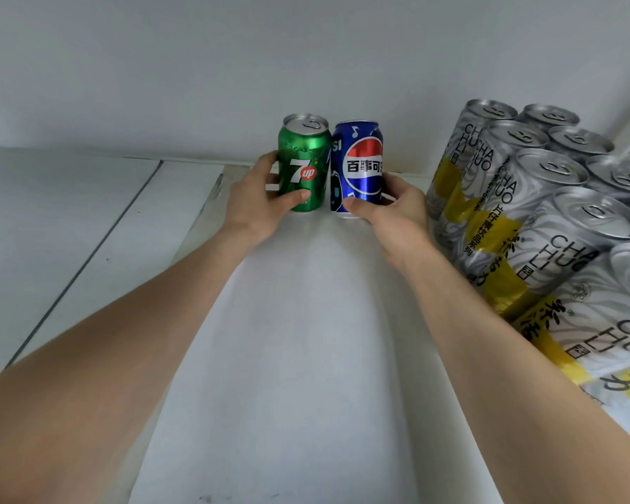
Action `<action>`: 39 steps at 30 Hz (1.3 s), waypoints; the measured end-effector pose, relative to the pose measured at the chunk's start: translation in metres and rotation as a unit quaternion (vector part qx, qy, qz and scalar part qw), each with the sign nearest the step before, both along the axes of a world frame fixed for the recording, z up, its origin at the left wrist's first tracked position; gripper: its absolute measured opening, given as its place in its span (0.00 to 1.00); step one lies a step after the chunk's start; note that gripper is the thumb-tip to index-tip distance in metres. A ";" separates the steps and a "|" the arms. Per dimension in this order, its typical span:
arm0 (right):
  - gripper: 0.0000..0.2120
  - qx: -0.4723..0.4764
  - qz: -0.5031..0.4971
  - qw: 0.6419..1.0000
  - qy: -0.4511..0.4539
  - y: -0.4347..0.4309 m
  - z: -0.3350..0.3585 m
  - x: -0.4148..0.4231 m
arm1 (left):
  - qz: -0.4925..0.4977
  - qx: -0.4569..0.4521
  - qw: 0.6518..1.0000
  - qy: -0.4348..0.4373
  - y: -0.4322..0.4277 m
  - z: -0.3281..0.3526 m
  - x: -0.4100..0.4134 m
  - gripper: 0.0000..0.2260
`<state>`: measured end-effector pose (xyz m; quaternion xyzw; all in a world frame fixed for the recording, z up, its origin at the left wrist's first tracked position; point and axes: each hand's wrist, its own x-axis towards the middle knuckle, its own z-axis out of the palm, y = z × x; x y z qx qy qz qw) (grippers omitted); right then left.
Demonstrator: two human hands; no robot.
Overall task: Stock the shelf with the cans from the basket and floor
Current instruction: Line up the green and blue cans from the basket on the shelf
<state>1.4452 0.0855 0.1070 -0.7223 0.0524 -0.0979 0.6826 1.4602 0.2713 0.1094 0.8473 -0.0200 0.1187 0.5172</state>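
A green 7up can [303, 163] stands upright at the back of the white shelf [299, 340], close to the rear wall. My left hand [259, 201] grips it from the left, thumb across its lower front. Touching its right side is a blue Pepsi can [359, 165], also upright, with my right hand [393, 209] wrapped around its lower right. Both forearms reach in from the bottom corners of the view. The basket and floor are out of sight.
Several tall silver-and-yellow cans [524, 220] stand packed in rows along the right side of the shelf, from the back wall to the front. On the left, white panels with a dark seam [88, 256] adjoin the shelf surface.
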 end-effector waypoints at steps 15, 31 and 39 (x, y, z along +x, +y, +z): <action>0.35 -0.105 -0.011 0.994 -0.012 0.004 0.002 0.016 | -0.020 0.017 1.000 0.004 0.001 0.001 0.006 0.31; 0.33 -0.187 -0.018 0.981 -0.038 0.013 0.009 -0.010 | 0.021 0.210 0.977 -0.002 0.007 -0.002 -0.017 0.31; 0.36 -0.412 -0.028 0.908 -0.068 0.013 0.015 -0.069 | 0.074 0.369 0.926 -0.022 0.025 -0.001 -0.084 0.31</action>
